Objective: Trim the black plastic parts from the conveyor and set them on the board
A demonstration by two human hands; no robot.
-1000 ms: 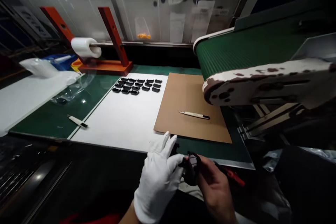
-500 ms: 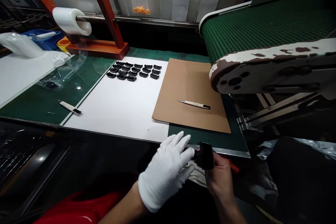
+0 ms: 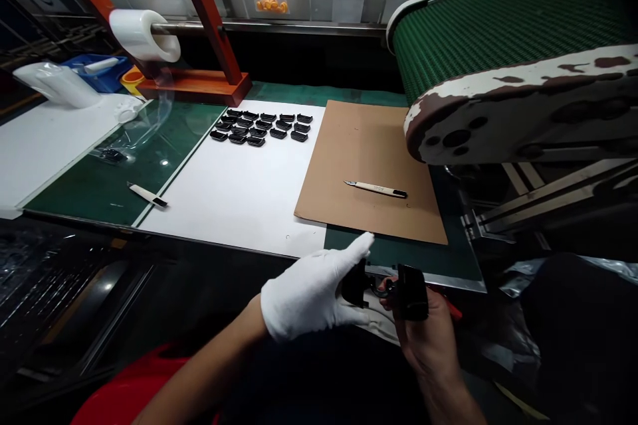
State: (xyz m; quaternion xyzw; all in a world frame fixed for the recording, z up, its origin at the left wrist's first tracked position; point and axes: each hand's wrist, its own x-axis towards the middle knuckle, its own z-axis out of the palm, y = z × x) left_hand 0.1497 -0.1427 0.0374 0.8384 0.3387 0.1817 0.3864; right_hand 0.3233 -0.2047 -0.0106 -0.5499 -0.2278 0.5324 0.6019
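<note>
Below the table's front edge, my left hand, in a white glove, is closed with thumb and fingers around one end of a black plastic part. A second black piece is gripped by my bare right hand. A thin curved black strip between the two pieces appears to join them. Behind the right hand a bit of a red object shows; whether that hand touches it I cannot tell. Several similar black plastic parts lie in rows on the white sheet.
One craft knife lies on the brown cardboard, another knife by the white sheet's left edge. A green conveyor belt overhangs the right side. A plastic film roll hangs on an orange-red stand at back left.
My left hand has turned and closed on the left black piece, which now shows in it. The right hand shifted slightly right with its piece. The camera view tilted a little.
</note>
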